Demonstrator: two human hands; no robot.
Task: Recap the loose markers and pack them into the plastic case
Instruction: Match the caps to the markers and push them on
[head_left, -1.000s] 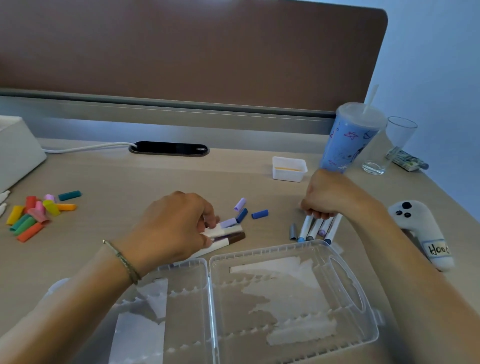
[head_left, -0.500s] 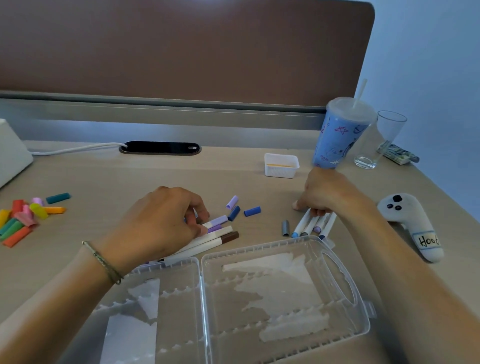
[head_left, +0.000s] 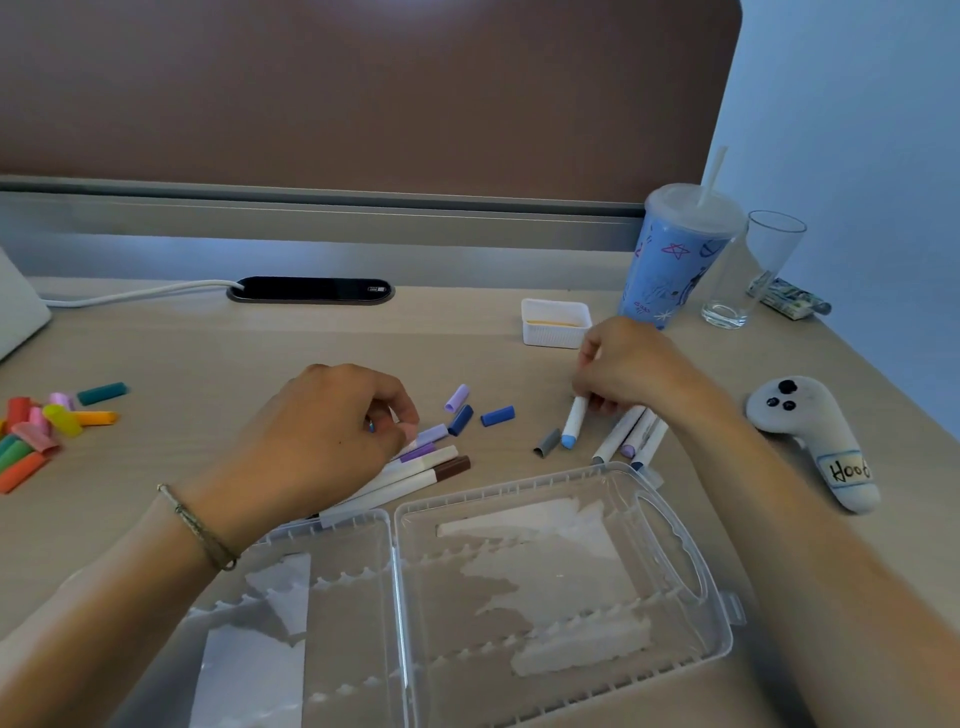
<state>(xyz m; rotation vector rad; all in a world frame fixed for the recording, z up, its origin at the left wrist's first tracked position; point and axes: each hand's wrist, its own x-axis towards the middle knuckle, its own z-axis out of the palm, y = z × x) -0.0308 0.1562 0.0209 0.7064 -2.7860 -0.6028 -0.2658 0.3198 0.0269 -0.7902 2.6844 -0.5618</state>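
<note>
The clear plastic case lies open and flat at the desk's near edge. My left hand rests curled over a bundle of white markers just behind the case, with fingertips pinching near a lilac cap. My right hand pinches the upper end of a white marker with a light blue end, tilted apart from three other markers under my wrist. Loose lilac, dark blue, blue and grey caps lie between my hands.
A pile of coloured caps sits at the far left. A small white tray, a blue tumbler with a straw, a glass and a grey plush toy stand to the right. A cable slot is at the back.
My right hand has lifted one marker, the light-blue-ended one, away from the group and shifted it left. My left hand has settled lower over its marker bundle.
</note>
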